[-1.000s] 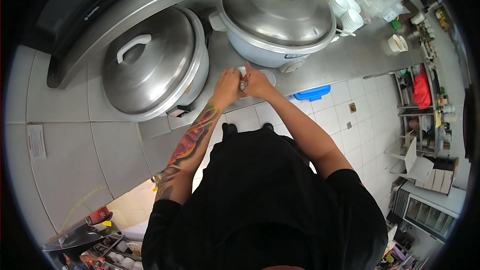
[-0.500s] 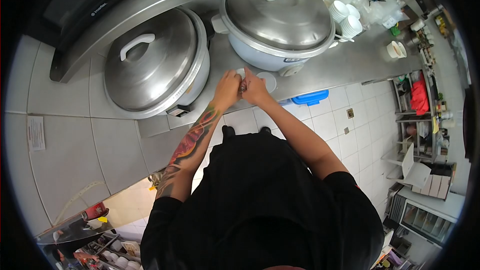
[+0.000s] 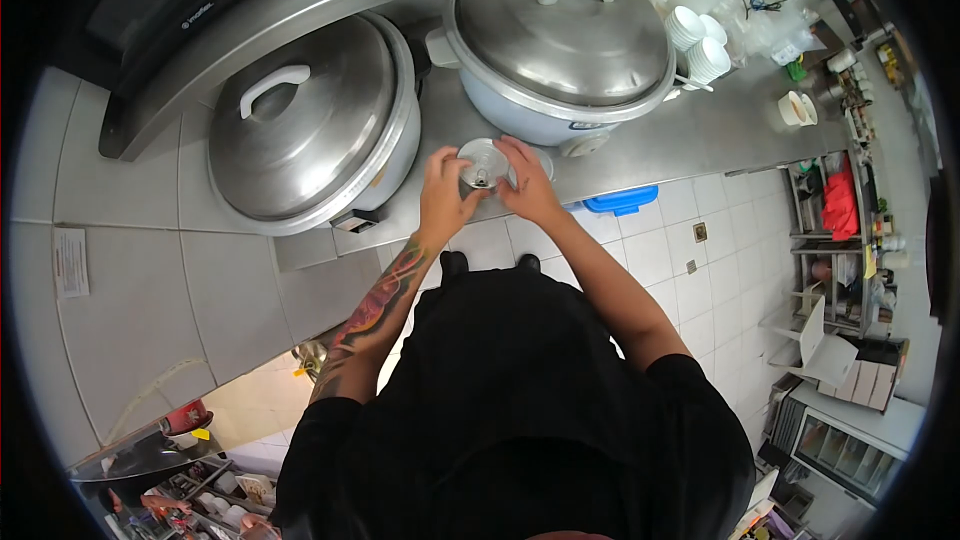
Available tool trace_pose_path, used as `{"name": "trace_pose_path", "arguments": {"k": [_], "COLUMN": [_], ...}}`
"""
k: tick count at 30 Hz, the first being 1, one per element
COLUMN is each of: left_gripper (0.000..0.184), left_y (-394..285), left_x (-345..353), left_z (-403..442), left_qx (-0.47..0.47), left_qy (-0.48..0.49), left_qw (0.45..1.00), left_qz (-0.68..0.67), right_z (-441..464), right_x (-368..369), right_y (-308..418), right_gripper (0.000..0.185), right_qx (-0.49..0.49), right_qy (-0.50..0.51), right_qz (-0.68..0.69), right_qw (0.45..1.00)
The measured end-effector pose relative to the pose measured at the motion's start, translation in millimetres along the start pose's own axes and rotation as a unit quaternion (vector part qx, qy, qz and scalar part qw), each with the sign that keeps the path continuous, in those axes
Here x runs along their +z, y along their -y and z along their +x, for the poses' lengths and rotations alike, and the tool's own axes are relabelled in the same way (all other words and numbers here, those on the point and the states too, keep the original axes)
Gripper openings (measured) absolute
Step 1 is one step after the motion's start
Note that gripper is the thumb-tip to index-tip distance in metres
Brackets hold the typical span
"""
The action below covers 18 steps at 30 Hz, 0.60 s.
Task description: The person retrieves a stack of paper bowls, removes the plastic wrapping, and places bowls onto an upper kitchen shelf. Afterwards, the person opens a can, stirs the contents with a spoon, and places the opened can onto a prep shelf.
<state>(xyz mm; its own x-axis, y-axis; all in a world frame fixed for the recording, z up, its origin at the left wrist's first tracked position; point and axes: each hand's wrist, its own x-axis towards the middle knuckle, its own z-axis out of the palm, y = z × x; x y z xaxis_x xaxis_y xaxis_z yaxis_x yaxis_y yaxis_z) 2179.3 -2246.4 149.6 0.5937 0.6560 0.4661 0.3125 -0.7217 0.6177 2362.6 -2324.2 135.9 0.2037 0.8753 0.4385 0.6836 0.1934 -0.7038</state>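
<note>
Between my two hands is a round can (image 3: 483,162) with a silvery top and what looks like a pull tab at its near edge. My left hand (image 3: 444,190) curves around its left side, thumb at the near rim. On the opposite side, my right hand (image 3: 526,182) grips the rim with its fingers at the far right. A second pale round item (image 3: 545,162) sits just to the right, mostly covered by my right hand; its kind cannot be made out. Both lie at the front of the steel counter (image 3: 640,140).
Two large lidded rice cookers, one on the left (image 3: 310,130) and one behind my hands (image 3: 560,40), flank the work spot. Stacked white cups (image 3: 708,58) stand at the back right. A blue lidded bin (image 3: 622,201) is below the counter edge. A steel hood (image 3: 300,35) hangs upper left.
My hands were bunched together over the can's top, covering it. Now they have spread apart to its two sides, and the top with its tab shows.
</note>
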Motion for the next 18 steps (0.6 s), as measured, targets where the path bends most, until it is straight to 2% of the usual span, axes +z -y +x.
{"name": "trace_pose_path", "arguments": {"k": [1, 2, 3, 4, 5, 6, 7, 8, 10, 12, 14, 16, 18], "left_gripper": [0.057, 0.057, 0.07, 0.082, 0.082, 0.095, 0.108, 0.108, 0.125, 0.128, 0.132, 0.136, 0.137], "left_y": [-0.7, 4.8, 14.3, 19.4, 20.5, 22.0, 22.6, 19.7, 13.4, 4.8, 6.5, 16.6, 20.4], "left_x": [3.5, 13.2, 27.1, 34.7, 33.7, 31.3, 31.1, 30.4, 28.0, 29.4, 32.1, 38.4, 32.2], "left_z": [-8.2, -19.8, -33.9, -43.1, -46.9, -50.7, -54.1, -55.3, -60.1, -64.1, -62.9, -60.8, -54.4], "left_qx": [-0.057, -0.056, -0.166, -0.272, -0.272, -0.257, -0.241, -0.243, -0.147, -0.184, -0.216, -0.18, -0.162], "left_qy": [-0.037, -0.036, -0.021, -0.006, -0.006, -0.012, -0.019, -0.022, -0.013, -0.019, -0.022, -0.045, -0.033], "left_qw": [0.998, 0.998, 0.977, 0.927, 0.927, 0.915, 0.9, 0.899, 0.945, 0.944, 0.941, 0.92, 0.924], "left_qz": [-0.007, -0.008, -0.134, -0.257, -0.258, -0.31, -0.361, -0.363, -0.29, -0.274, -0.258, -0.345, -0.344], "right_z": [-3.1, -5.6, -7.7, -11.7, -15.4, -15.6, -15.1, -13.7, -18.3, -21.2, -20.2, -19.6, -14.0], "right_x": [9.8, 15.5, 17.5, 20.4, 20.2, 11.4, 0.8, -4.5, -6.8, 2.1, 13.2, 20.0, 18.3], "right_y": [-16.0, -25.5, -22.9, -15.0, -6.7, 8.5, 24.0, 32.7, 15.9, 0.2, -6.0, -5.3, 1.7], "right_gripper": [0.069, 0.069, 0.069, 0.069, 0.07, 0.07, 0.071, 0.073, 0.073, 0.073, 0.072, 0.072, 0.072], "right_qx": [0.023, 0.047, 0.047, 0.067, 0.087, 0.088, 0.19, 0.29, 0.255, 0.216, 0.126, 0.138, 0.149], "right_qy": [0.015, 0.03, 0.029, 0.017, 0.006, 0.008, 0.057, 0.107, 0.112, 0.113, 0.048, 0.061, 0.076], "right_qz": [0.025, 0.05, 0.05, 0.036, 0.022, 0.021, 0.052, 0.082, 0.036, -0.009, 0.061, 0.063, 0.066], "right_qw": [0.999, 0.997, 0.997, 0.997, 0.996, 0.996, 0.979, 0.948, 0.96, 0.97, 0.989, 0.987, 0.984]}}
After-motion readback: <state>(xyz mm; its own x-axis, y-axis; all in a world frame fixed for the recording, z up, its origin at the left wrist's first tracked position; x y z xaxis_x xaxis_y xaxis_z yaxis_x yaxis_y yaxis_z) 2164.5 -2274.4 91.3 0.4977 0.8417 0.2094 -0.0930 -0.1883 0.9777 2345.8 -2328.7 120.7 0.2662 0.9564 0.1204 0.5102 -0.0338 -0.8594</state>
